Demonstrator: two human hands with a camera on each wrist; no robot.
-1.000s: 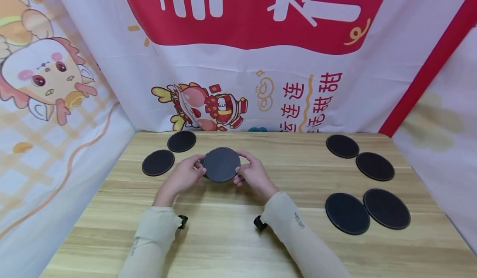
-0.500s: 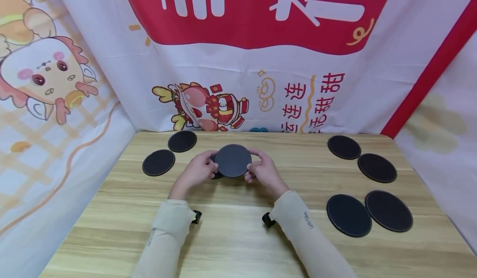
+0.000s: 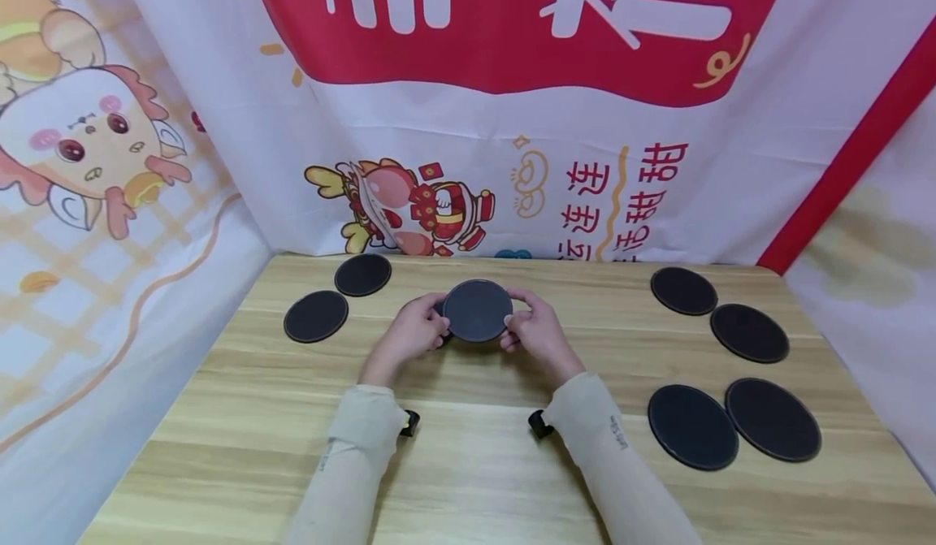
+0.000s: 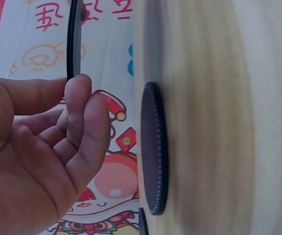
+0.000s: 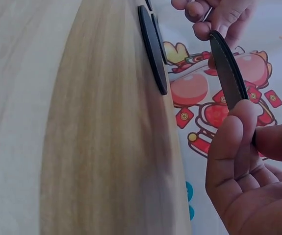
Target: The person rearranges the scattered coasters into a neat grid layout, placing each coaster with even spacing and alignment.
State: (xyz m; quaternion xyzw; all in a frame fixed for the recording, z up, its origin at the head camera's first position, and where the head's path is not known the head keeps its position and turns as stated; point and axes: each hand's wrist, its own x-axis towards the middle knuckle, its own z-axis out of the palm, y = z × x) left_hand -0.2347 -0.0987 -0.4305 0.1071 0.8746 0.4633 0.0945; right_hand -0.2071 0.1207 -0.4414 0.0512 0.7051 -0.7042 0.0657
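Observation:
A round black coaster (image 3: 478, 311) with a stitched rim is held up off the table between both hands. My left hand (image 3: 414, 330) pinches its left edge with thumb and fingertips. On the opposite edge my right hand (image 3: 539, 332) has the same kind of pinch. The left wrist view shows the held coaster (image 4: 74, 41) edge-on, apart from the table. Another coaster (image 4: 153, 149) lies flat on the wood there; in the head view it is mostly hidden behind the left hand and the held coaster. In the right wrist view the held coaster (image 5: 229, 71) stands tilted between the two hands.
Two black coasters, one nearer (image 3: 316, 316) and one farther (image 3: 363, 274), lie at the table's back left. Several more, including a large one (image 3: 693, 427), lie on the right. A printed cloth (image 3: 439, 114) hangs along the back edge of the wooden table (image 3: 468, 480).
Both hands have moved right together, carrying the held coaster with them. The grip on its two edges is the same. The coasters on the left and right of the table stay in place.

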